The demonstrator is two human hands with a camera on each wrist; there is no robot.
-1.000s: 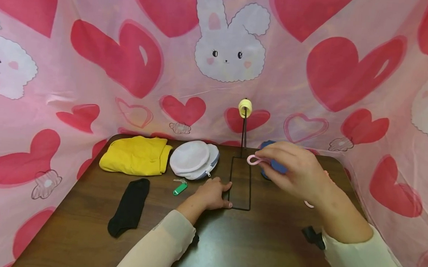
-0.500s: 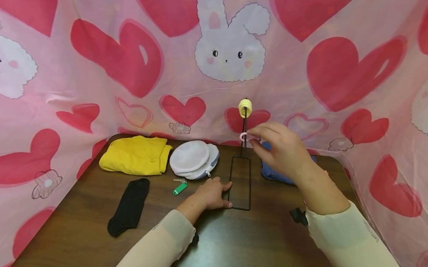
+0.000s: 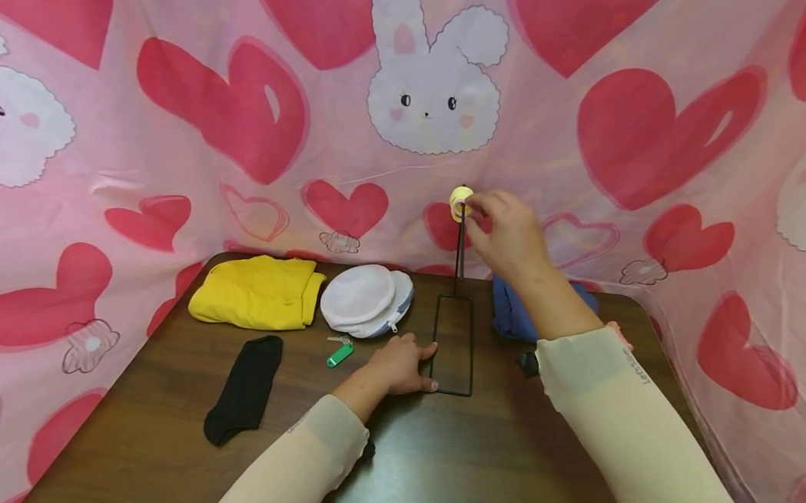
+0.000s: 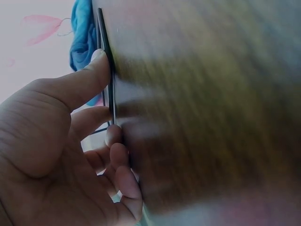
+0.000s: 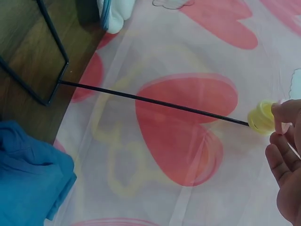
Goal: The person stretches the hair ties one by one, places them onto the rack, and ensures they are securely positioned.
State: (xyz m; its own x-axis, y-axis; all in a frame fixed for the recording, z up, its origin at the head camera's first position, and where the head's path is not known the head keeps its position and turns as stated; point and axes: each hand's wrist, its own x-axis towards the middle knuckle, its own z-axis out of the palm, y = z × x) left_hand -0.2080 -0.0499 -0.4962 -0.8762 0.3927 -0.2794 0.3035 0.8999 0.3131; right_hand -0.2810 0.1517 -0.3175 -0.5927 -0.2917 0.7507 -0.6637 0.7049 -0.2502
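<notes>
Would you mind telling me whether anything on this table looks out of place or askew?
Nothing stands out. The wire stand sits upright with its base flat on the table, steadied by the left hand; the right hand is at its yellow tip. The black sock, green key tag and folded cloths lie flat and apart.

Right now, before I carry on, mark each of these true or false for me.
1. The right hand is up at the yellow knob on top of the wire stand. True.
2. The left hand is lifted off the table. False: it rests on the table, fingers against the stand's wire base.
3. The black sock lies right of the stand. False: it lies left of it.
4. A green key tag lies near the white pouch. True.
5. The blue cloth sits right of the stand. True.
</notes>
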